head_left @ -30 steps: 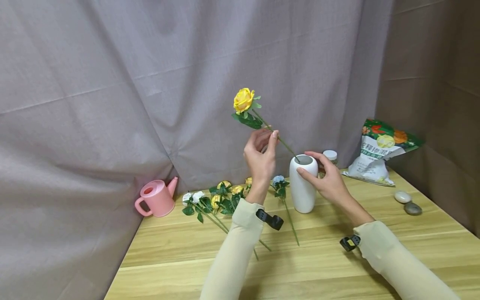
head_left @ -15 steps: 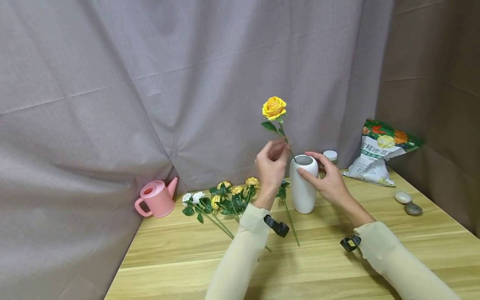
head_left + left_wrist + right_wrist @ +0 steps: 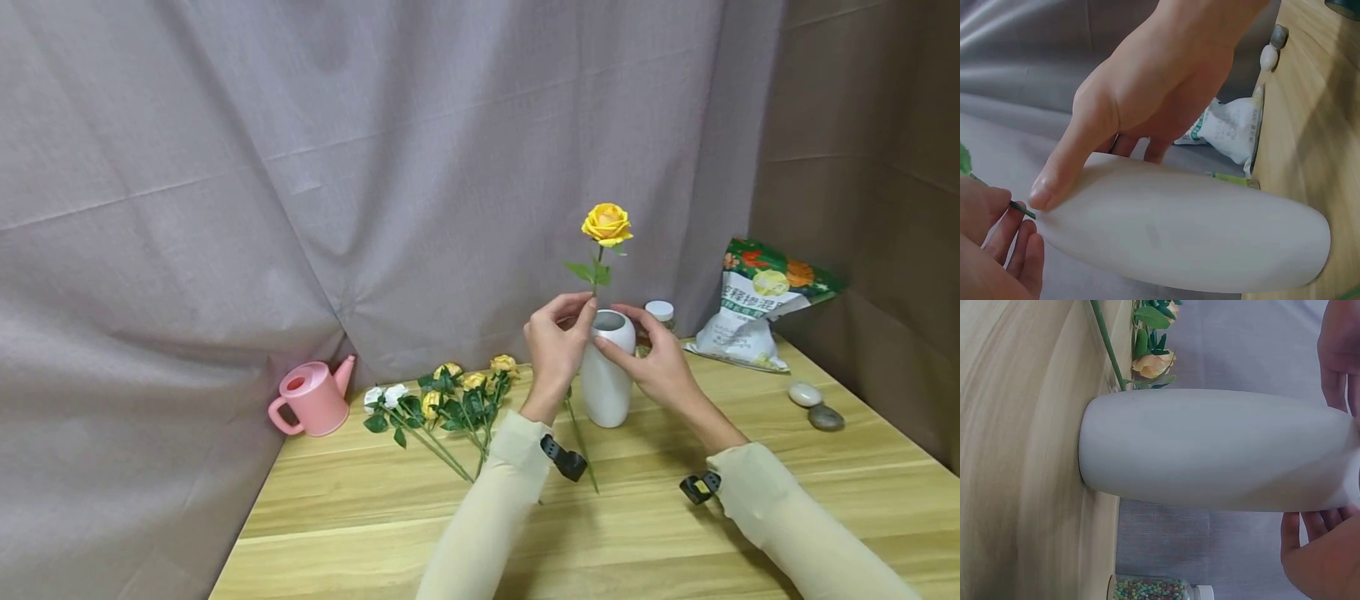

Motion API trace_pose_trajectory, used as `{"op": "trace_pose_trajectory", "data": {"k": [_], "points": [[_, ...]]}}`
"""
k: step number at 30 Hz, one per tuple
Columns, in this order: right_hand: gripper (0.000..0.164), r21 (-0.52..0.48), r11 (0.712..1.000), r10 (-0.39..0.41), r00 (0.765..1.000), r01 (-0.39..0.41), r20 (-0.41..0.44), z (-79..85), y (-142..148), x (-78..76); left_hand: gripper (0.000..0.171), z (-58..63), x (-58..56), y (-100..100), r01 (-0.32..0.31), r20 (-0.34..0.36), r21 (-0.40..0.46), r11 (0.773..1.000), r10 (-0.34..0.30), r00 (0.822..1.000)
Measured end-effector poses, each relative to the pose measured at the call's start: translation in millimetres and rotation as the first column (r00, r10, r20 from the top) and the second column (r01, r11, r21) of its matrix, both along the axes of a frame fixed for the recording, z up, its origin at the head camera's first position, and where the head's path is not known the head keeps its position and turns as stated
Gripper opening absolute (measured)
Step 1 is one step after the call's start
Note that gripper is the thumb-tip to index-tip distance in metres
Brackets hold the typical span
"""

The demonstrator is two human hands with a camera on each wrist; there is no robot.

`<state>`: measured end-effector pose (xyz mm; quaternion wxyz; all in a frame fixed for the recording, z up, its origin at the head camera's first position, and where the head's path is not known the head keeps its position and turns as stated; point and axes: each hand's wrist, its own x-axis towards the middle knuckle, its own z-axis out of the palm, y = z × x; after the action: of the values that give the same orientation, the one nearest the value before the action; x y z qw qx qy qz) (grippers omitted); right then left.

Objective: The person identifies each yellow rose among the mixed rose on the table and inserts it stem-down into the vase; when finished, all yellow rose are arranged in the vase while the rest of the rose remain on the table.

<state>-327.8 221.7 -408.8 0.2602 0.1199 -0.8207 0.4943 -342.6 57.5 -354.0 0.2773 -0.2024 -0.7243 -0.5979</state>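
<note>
Pinching the stem of a yellow rose (image 3: 606, 225) between thumb and fingers, a person's left hand (image 3: 557, 343) holds the flower upright at the mouth of a tall white vase (image 3: 607, 387). The bloom stands above the rim, with green leaves just below it; the stem's lower end meets the opening, though how deep it goes is hidden. The right hand (image 3: 662, 367) is spread around the vase's upper part, thumb on the near side and fingers curled behind, gripping it. The vase stands upright on a wooden table (image 3: 337, 533). Just left of it lies a green stem (image 3: 582, 444), its top hidden by the left hand. Farther left, white roses (image 3: 395, 395) and several yellow roses (image 3: 474, 381) lie with their leaves, and beyond them sits a pink watering can (image 3: 313, 400). Behind the vase to the right is a white-capped jar (image 3: 1150, 589) of small multicoloured grains, then a printed bag (image 3: 742, 312). A white stone (image 3: 805, 393) and a dark stone (image 3: 826, 417) touch near the table's right edge. Grey cloth (image 3: 412, 125) hangs behind everything.
</note>
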Motion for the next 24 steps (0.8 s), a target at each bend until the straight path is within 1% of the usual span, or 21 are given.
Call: {"op": "trace_pose_trajectory", "data": {"k": [7, 11, 14, 16, 20, 24], "points": [[0.065, 0.016, 1.0, -0.002, 1.0, 0.002, -0.011, 0.9, 1, -0.3, 0.012, -1.8, 1.7, 2, -0.009, 0.037, -0.045, 0.999, 0.01, 0.999], [0.064, 0.017, 1.0, 0.005, 1.0, -0.005, -0.008, 0.6, 1, -1.1, 0.013, -2.5, 2.6, 1, -0.012, 0.08, -0.078, 0.997, 0.019, 0.997], [0.065, 0.019, 1.0, 0.0, 1.0, 0.0, 0.009, 0.3, 1, -1.5, 0.013, -3.8, 3.0, -1, -0.008, 0.106, -0.083, 0.997, 0.016, 0.994], [0.065, 0.015, 1.0, -0.006, 1.0, 0.006, 0.022, 0.5, 1, -1.2, 0.013, -5.3, 2.6, -2, -0.005, 0.109, -0.081, 0.997, 0.014, 0.994], [0.064, 0.012, 1.0, -0.019, 0.999, 0.018, 0.035, 1.3, 0, -0.3, 0.013, -7.8, 2.8, -7, -0.002, 0.094, -0.058, 0.998, 0.008, 0.996], [0.065, 0.004, 1.0, -0.018, 0.999, 0.018, 0.04, 1.6, 0, -0.4, 0.014, -7.9, 5.6, -17, -0.002, 0.082, -0.035, 0.999, 0.005, 0.997]]}}
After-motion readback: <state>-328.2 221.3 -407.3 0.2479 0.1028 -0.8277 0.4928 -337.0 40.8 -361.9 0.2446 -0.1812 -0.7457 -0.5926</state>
